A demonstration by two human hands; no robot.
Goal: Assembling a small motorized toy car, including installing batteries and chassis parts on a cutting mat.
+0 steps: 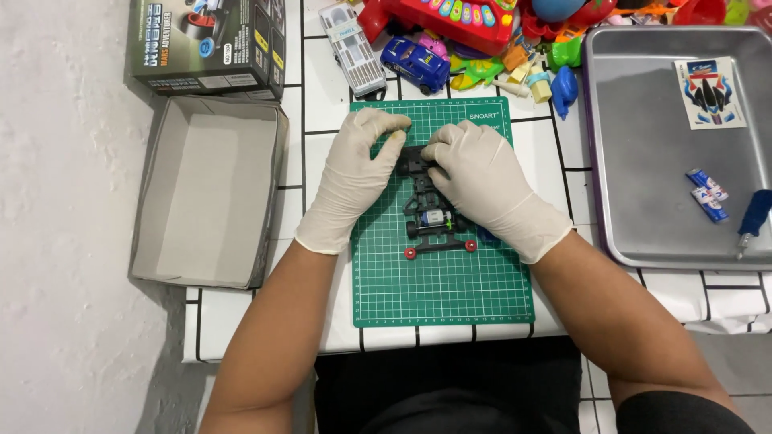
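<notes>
1. Chassis [430, 210]: small black toy-car frame, lying on the green mat [441, 281] at the middle of the counter [330, 88], far end under both hands.
2. Handling, as judged: light, stiff plastic with thin struts and small wheels; likely fragile at the red rollers [411, 253] and axles. Best held by the side rails, not the rear bar.
3. Left hand [350, 181]: gloved, fingers [392, 122] curled together, tips pressing the far end of the chassis from the left.
4. Right hand [482, 181]: gloved, fingers [438, 149] bent and closed on the same far end; palm covers the right side of the frame.
5. Whether a separate small part sits between the tips: cannot tell, hidden.
6. Surroundings: open grey box [209, 193] well to the left; metal tray [643, 161] to the right with a sticker sheet [710, 92]; blue toy car [414, 64] and mixed toys beyond the mat.
</notes>
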